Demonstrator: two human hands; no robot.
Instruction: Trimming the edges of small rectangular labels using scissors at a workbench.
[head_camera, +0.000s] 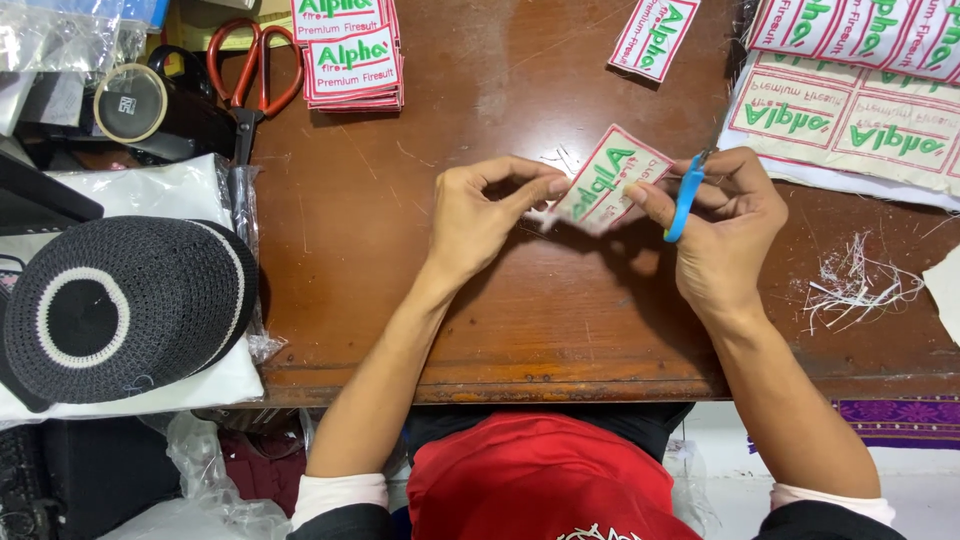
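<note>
My left hand (480, 215) pinches the lower left edge of a small white embroidered patch (610, 178) with green lettering and a red border, held just above the brown wooden table (420, 300). My right hand (725, 225) touches the patch's right edge with the thumb while holding a small blue-handled thread snipper (685, 198) against the palm. A few loose white threads lie under the patch.
A stack of finished patches (352, 60) and red-handled scissors (252, 70) lie at the back left, one single patch (653, 35) at the back centre. An uncut patch sheet (850, 110) sits at the right, thread scraps (860, 285) nearby. A knitted black cap (120, 305) and tape roll (130, 102) sit left.
</note>
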